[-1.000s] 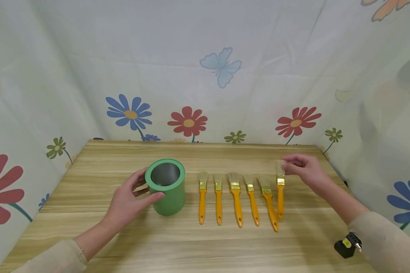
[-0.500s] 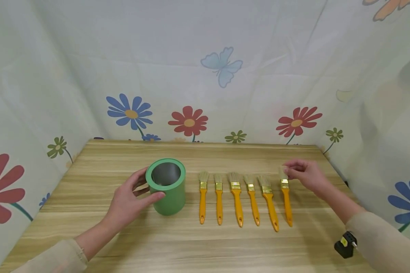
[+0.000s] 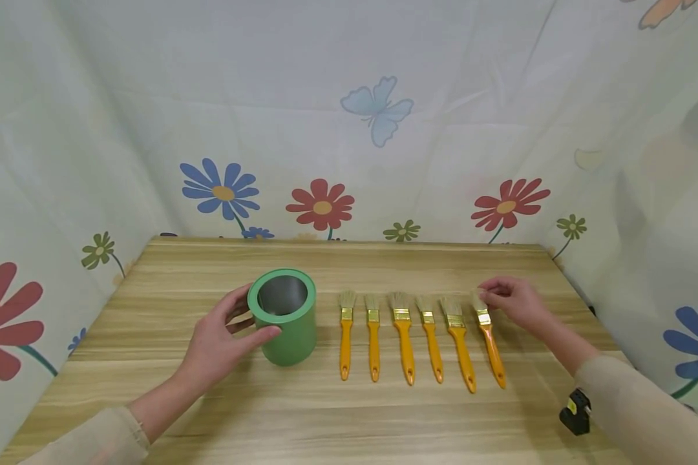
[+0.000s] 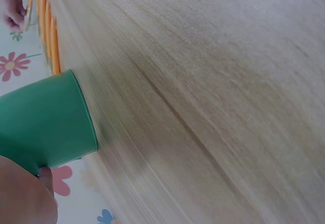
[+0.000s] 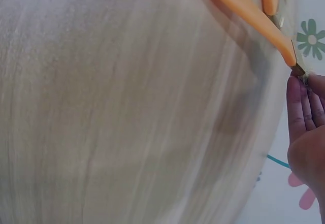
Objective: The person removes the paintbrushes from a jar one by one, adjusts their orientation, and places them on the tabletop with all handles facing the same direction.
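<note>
My left hand [image 3: 221,339] holds a green can [image 3: 291,336] from its left side, thumb in front and fingers behind. The can stands upright on the table, its round mouth facing up and its dark inside visible. My right hand [image 3: 514,302] pinches the pale bristles of the rightmost paintbrush [image 3: 491,349] between thumb and fingers. In the right wrist view, that brush's orange handle [image 5: 254,18] slants with a shadow beneath it; whether its tip touches the table I cannot tell. Left of it lies another paintbrush [image 3: 462,349], handle towards me.
Several more orange-handled brushes lie in a row between the can and the right hand, among them a wide brush [image 3: 404,342] and a narrow brush [image 3: 346,339]. A flowered cloth [image 3: 378,181] hangs behind the wooden table [image 3: 302,420]. A black device [image 3: 576,413] sits at the right wrist.
The brush in my right hand has swung its handle end to the right and towards me. The right hand has come slightly nearer. The left hand and can have stayed put.
</note>
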`<state>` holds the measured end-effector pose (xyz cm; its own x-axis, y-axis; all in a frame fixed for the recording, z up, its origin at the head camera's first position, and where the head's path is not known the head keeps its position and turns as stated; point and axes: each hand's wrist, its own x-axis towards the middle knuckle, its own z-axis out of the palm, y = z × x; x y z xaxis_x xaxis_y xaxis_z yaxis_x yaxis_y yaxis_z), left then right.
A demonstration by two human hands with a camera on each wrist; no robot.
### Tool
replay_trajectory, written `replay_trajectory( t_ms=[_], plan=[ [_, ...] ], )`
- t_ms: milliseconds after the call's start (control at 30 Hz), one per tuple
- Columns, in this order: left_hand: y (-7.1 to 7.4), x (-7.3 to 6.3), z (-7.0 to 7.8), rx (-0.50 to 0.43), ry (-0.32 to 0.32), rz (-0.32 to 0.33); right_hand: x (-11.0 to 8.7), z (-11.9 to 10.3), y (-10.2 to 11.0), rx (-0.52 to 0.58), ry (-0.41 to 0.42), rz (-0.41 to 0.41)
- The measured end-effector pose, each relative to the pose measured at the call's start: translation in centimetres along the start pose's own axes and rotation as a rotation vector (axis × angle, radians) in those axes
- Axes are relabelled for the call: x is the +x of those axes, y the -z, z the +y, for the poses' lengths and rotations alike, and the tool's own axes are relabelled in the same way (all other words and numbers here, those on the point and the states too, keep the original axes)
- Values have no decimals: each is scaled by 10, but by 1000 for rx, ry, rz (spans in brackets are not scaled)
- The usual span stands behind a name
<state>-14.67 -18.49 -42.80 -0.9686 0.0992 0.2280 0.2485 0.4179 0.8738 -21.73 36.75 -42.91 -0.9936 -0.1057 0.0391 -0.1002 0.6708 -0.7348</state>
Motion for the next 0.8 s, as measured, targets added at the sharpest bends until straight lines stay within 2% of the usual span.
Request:
replay_trajectory(
  t_ms=[267,467,800],
  plan=[
    [0,0,0,4,4,-1,4,5,-8,-85,30,22],
    [0,0,1,5,11,-3,5,7,-9,-100,28,24],
    [1,-1,1,11,-2,-10,5,11,-11,-77,-50,4]
  ],
)
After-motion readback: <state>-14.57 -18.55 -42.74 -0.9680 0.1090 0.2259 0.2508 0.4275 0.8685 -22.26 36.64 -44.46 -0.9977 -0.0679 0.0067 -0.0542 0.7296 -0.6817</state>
